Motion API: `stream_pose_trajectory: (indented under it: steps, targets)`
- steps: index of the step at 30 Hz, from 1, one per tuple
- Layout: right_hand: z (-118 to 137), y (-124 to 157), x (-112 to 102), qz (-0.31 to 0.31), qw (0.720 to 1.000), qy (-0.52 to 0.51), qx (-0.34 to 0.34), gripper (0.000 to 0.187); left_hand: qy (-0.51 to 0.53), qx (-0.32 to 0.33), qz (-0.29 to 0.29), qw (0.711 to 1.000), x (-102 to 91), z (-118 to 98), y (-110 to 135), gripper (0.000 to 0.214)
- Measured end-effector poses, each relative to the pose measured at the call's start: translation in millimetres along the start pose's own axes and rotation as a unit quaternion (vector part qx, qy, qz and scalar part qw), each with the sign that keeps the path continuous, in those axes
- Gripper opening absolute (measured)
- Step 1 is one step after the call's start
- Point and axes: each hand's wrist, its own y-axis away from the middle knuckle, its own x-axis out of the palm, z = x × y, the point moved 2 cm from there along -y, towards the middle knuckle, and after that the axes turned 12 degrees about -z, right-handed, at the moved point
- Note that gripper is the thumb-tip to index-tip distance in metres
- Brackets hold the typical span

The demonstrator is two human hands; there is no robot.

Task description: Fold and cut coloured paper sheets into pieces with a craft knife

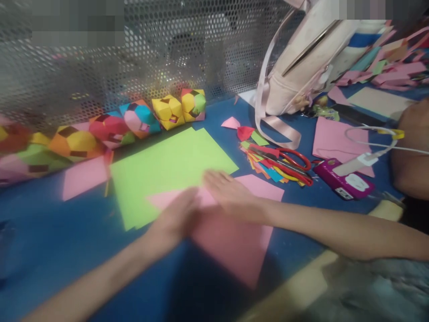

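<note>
Both of my hands rest on a folded piece of pink paper (157, 199), which lies partly over light green sheets (161, 161). My left hand (181, 210) is blurred; its fingers stretch along the fold and touch the paper. Beside it, my right hand (231, 192) lies with fingers extended flat on the same pink paper. A larger pink sheet (231, 250) spreads beneath and in front of my hands. Right of the green sheets, red-handled scissors (295, 166) lie on small colored paper scraps (270, 172).
Folded paper balls (167, 112) line the perforated metal panel (228, 49). A pale bag (298, 67) with a ribbon strap leans at the back. To the right are a purple power bank (346, 179) with a white cable, pink sheets (335, 134) and another person's arm (410, 152).
</note>
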Motion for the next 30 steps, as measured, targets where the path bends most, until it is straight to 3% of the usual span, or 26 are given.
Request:
stream_pose_trajectory:
  steps: [2, 4, 9, 13, 16, 19, 22, 25, 27, 30]
  targets:
    - [-9, 12, -4, 0.012, 0.999, 0.032, 0.006, 0.065, -0.066, 0.070, -0.007, 0.995, 0.3, 4, 7, 0.047]
    - [-18, 25, -6, 0.007, 0.998, 0.064, 0.020, 0.065, -0.117, 0.093, -0.015, 0.989, -3.2, 3, 8, 0.047]
    - [-31, 53, -9, -0.052, 0.991, 0.119, 0.035, 0.062, -0.214, 0.028, -0.023, 0.976, -21.9, -7, 8, 0.054]
    - [-33, 63, -10, -0.066, 0.988, 0.132, 0.036, 0.061, -0.297, 0.010, -0.004, 0.955, -33.3, -1, 14, 0.063]
    - [-33, 63, -13, -0.068, 0.988, 0.131, 0.040, 0.061, -0.354, -0.004, 0.032, 0.935, -41.2, 5, 13, 0.065]
    - [-34, 60, -23, -0.083, 0.988, 0.115, 0.057, 0.058, -0.412, -0.029, 0.105, 0.904, -51.9, -1, 3, 0.059]
    - [-34, 53, -40, -0.086, 0.990, 0.101, 0.051, 0.045, -0.430, -0.083, 0.199, 0.877, -62.9, -11, -11, 0.047]
    - [-39, 48, -52, -0.073, 0.994, 0.071, 0.045, 0.034, -0.439, -0.121, 0.228, 0.861, -69.5, -18, -25, 0.039]
    - [-45, 46, -54, -0.079, 0.994, 0.042, 0.058, 0.028, -0.445, -0.107, 0.203, 0.866, -70.4, -18, -30, 0.038]
    - [-50, 45, -53, -0.117, 0.990, -0.003, 0.076, 0.029, -0.397, -0.039, 0.095, 0.912, -69.5, -15, -33, 0.047]
